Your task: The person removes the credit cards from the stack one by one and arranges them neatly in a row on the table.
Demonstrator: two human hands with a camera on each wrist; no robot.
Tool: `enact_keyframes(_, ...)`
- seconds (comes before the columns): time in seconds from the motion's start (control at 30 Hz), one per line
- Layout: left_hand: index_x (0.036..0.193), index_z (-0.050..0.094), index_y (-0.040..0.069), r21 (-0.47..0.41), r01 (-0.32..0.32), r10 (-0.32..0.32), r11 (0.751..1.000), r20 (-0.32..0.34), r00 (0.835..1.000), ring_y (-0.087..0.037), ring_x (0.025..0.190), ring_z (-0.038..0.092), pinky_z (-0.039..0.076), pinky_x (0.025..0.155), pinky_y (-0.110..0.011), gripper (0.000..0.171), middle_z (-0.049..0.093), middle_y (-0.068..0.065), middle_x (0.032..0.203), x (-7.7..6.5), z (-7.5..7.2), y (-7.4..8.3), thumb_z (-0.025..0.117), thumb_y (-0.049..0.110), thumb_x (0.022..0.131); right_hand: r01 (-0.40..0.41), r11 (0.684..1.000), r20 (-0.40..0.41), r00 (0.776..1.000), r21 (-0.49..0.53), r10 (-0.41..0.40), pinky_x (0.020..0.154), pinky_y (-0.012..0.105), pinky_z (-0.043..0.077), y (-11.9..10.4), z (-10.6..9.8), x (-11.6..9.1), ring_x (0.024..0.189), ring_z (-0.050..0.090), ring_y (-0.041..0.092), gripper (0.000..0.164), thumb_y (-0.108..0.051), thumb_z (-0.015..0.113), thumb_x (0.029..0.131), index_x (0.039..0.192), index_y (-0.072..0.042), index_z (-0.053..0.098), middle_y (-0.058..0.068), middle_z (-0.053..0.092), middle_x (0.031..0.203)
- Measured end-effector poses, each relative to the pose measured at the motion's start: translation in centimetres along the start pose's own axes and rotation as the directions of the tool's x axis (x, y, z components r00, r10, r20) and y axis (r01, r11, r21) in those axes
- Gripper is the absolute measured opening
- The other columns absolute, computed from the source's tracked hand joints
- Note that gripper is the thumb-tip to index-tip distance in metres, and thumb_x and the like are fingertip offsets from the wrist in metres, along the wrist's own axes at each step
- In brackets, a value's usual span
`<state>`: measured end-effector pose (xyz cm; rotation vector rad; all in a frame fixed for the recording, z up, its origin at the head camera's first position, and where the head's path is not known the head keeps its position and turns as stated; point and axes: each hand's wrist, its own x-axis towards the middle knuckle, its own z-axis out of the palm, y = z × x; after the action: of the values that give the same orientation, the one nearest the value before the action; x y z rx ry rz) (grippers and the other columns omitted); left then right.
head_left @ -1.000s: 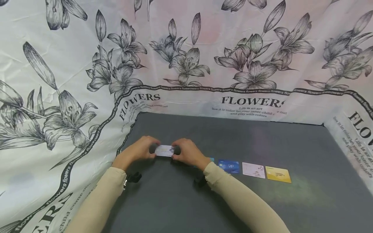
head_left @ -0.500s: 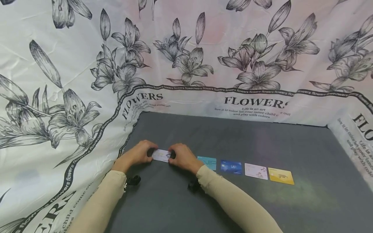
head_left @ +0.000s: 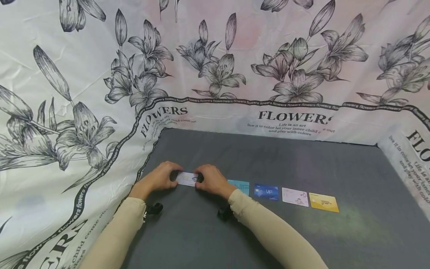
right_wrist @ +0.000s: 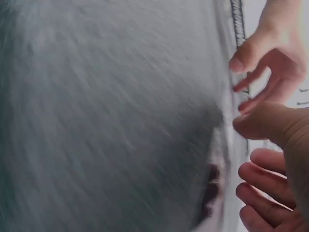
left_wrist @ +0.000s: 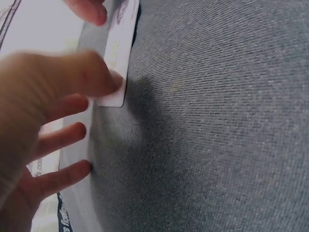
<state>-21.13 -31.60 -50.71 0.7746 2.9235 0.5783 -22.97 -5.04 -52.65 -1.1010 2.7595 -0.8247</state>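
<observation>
A pale card (head_left: 186, 179) with a small dark figure at its right end is held lengthwise between my two hands, low at the table's left part. My left hand (head_left: 163, 175) pinches its left end. In the left wrist view, the left thumb (left_wrist: 104, 79) presses on the card's (left_wrist: 119, 43) corner, while the other fingers spread beyond. My right hand (head_left: 212, 180) holds the right end between thumb and forefinger in the head view. The right wrist view is blurred; there the right hand (right_wrist: 275, 164) faces the left hand (right_wrist: 273, 53).
To the right lies a row of cards: a teal card (head_left: 240, 186), a blue VIP card (head_left: 266, 192), a pale pink card (head_left: 295, 197) and a yellow card (head_left: 324, 202). Flower-printed cloth (head_left: 215, 56) rises around the dark table (head_left: 268, 160).
Over the last second both hands and the pale card have come slightly nearer the body, into line with the row. The teal card has come into fuller view. The head view has shifted a little.
</observation>
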Motion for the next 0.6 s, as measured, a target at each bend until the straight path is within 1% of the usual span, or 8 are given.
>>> enact_keyframes(0.1,0.135,0.073,-0.001,-0.023,0.041,-0.042,0.999,-0.061,0.997,-0.043,0.13,0.067,0.051,0.115,-0.062,0.051,0.075,-0.019,0.135,0.0,-0.2,-0.2,0.082,0.015,0.087,0.025,0.999,-0.029,0.999,0.023,-0.024,0.111,0.05,0.056,0.6,-1.4,-0.6,0.128,0.07,0.032,0.039,-0.023,0.082,0.099,0.134,-0.005,0.076,0.012,0.076,0.134)
enact_keyframes(0.2,0.141,0.069,-0.002,-0.031,0.091,-0.094,0.995,-0.117,0.989,-0.047,0.138,0.061,0.046,0.119,-0.064,0.053,0.069,-0.023,0.144,0.3,-0.8,-0.4,0.076,0.022,0.095,0.054,0.998,-0.065,0.996,0.02,-0.053,0.116,0.053,0.053,1.4,-3.9,-1.6,0.135,0.067,0.035,0.041,-0.024,0.078,0.103,0.137,-0.004,0.073,0.015,0.073,0.141)
enact_keyframes(0.23,0.143,0.068,-0.003,-0.028,0.099,-0.102,0.995,-0.135,0.986,-0.048,0.14,0.059,0.045,0.12,-0.065,0.053,0.068,-0.024,0.146,0.5,-1.1,-0.4,0.074,0.024,0.097,0.066,0.998,-0.079,0.995,0.01,-0.065,0.116,0.054,0.053,1.8,-4.9,-1.9,0.136,0.067,0.035,0.04,-0.025,0.076,0.104,0.138,-0.004,0.073,0.015,0.073,0.142)
enact_keyframes(0.33,0.146,0.065,-0.003,-0.006,0.105,-0.104,0.994,-0.192,0.976,-0.049,0.143,0.055,0.041,0.123,-0.065,0.055,0.066,-0.026,0.148,0.9,-2.4,-0.5,0.07,0.03,0.103,0.094,0.995,-0.129,0.987,-0.036,-0.098,0.116,0.056,0.053,3.0,-8.3,-3.3,0.136,0.067,0.037,0.04,-0.028,0.073,0.106,0.138,-0.003,0.073,0.016,0.072,0.142)
enact_keyframes(0.43,0.149,0.063,-0.002,0.015,0.125,-0.116,0.992,-0.257,0.959,-0.048,0.146,0.052,0.036,0.126,-0.064,0.056,0.064,-0.026,0.15,1.2,-3.9,-0.5,0.066,0.034,0.106,0.086,0.992,-0.191,0.976,-0.088,-0.102,0.118,0.057,0.05,4.6,-12.1,-4.9,0.138,0.065,0.039,0.041,-0.031,0.069,0.108,0.138,-0.002,0.072,0.018,0.072,0.143)
enact_keyframes(0.53,0.151,0.061,-0.001,0.029,0.149,-0.134,0.988,-0.3,0.945,-0.049,0.149,0.048,0.033,0.128,-0.065,0.058,0.061,-0.025,0.155,1.3,-5.4,-0.4,0.06,0.038,0.109,0.034,0.99,-0.237,0.969,-0.134,-0.066,0.122,0.061,0.044,6.7,-16.3,-7.3,0.142,0.061,0.043,0.045,-0.032,0.065,0.111,0.143,-0.001,0.069,0.021,0.067,0.149)
enact_keyframes(0.6,0.152,0.06,-0.001,0.048,0.162,-0.138,0.986,-0.319,0.937,-0.049,0.151,0.046,0.031,0.129,-0.065,0.057,0.059,-0.026,0.157,1.1,-6.4,-0.4,0.057,0.038,0.11,0.001,0.986,-0.261,0.964,-0.168,-0.046,0.124,0.065,0.041,8.2,-19.0,-9.3,0.145,0.056,0.046,0.048,-0.033,0.063,0.112,0.147,-0.001,0.065,0.023,0.063,0.154)
